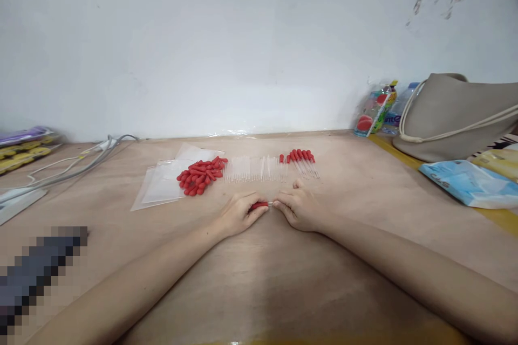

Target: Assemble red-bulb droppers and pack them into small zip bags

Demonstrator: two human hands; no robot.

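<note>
Between the fingers of my left hand is a red rubber bulb, lying sideways. My right hand pinches a thin clear glass dropper tube, whose short visible stretch meets the bulb's open end; the rest is hidden by my fingers. Behind my left hand lies a heap of loose red bulbs on clear plastic bags. A row of bare glass tubes runs to the right of the heap. Beyond my right hand, several droppers with red bulbs fitted lie side by side.
A grey bag with a cord, bottles and a blue packet are at the right. Cables and a yellow-and-purple pack lie on the left, near a blurred-out dark object. A white wall closes the back.
</note>
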